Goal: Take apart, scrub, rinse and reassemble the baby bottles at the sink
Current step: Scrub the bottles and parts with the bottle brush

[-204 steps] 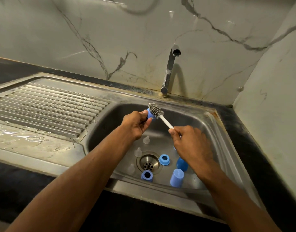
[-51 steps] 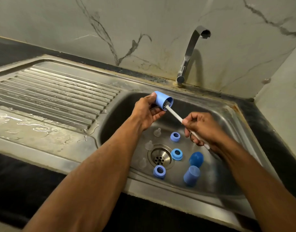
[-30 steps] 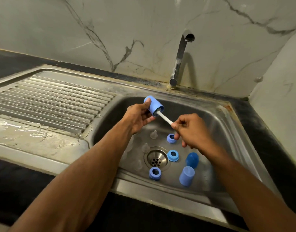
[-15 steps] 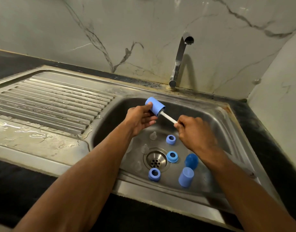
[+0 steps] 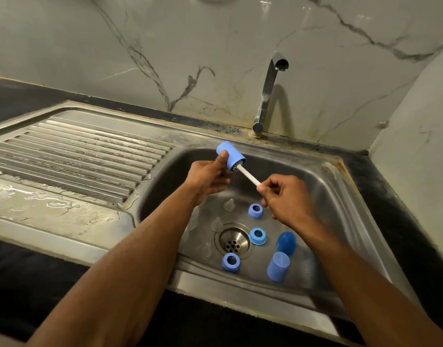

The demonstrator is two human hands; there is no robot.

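My left hand [image 5: 207, 177] grips the blue cap [image 5: 231, 156] above the sink [image 5: 340, 196], thumb pressed on its side. My right hand [image 5: 284, 196] pinches the white brush handle [image 5: 249, 175], its bristles inside the cap. Three blue rings [image 5: 257, 236] lie around the drain [image 5: 233, 242], with two more caps [image 5: 278, 266] at four o'clock.

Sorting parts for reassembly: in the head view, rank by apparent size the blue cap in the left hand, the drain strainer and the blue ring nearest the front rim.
1. Drain strainer
2. Blue cap, though it is nearer the camera
3. Blue ring
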